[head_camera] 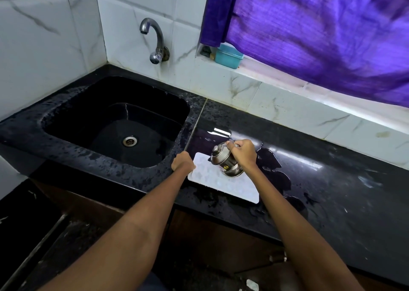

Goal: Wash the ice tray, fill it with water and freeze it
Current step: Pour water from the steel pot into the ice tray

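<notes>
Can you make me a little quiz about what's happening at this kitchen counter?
1. True or false: the ice tray lies inside the sink.
2. Which of the hands holds the steel pot? A) left B) right
3. What hangs over the window?

Key:
1. False; it lies on the wet black counter, steadied by the left hand.
2. B, the right hand tilts it over the tray.
3. A purple curtain.

1. The ice tray is seen as a flat white rectangle with rounded corners and small shaped cavities, laid flat on the wet black table at 3 o'clock from the sink.
2. A steel vessel is tilted over the tray's 12 o'clock end.
</notes>
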Action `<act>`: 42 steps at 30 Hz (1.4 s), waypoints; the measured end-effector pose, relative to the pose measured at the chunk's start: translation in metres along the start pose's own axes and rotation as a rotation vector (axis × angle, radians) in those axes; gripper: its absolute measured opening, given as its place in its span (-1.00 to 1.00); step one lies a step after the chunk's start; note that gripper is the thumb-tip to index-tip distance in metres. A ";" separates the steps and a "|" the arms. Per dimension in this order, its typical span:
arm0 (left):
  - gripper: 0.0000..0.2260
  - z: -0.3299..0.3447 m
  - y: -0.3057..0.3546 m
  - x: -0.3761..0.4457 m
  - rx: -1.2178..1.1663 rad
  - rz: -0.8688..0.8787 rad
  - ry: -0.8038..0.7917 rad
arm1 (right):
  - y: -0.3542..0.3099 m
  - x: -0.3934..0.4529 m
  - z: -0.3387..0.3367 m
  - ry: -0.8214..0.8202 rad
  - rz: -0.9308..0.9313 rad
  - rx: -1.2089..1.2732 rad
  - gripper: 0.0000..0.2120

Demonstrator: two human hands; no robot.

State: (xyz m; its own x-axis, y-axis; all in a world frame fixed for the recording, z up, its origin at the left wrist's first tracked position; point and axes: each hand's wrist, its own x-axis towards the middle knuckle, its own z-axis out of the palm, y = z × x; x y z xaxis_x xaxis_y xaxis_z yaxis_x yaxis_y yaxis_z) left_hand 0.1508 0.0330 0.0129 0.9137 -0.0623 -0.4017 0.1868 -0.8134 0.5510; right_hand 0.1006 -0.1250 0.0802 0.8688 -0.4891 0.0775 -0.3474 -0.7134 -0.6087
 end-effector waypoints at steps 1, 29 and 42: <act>-0.64 0.000 0.000 0.000 0.003 0.000 0.001 | 0.001 0.000 -0.002 -0.013 -0.001 0.004 -0.47; -0.65 0.004 -0.002 0.004 0.001 0.013 -0.005 | -0.014 -0.018 0.011 -0.120 -0.265 -0.248 -0.47; -0.64 0.005 -0.002 0.005 0.014 0.013 0.004 | 0.012 -0.008 -0.001 -0.115 -0.075 0.037 -0.44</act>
State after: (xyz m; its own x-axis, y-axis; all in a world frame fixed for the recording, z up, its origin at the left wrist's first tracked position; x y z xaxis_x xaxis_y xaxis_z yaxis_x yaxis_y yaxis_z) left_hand 0.1534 0.0311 0.0059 0.9176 -0.0702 -0.3914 0.1699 -0.8206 0.5456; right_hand 0.0892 -0.1304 0.0729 0.9275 -0.3724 0.0340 -0.2681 -0.7256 -0.6337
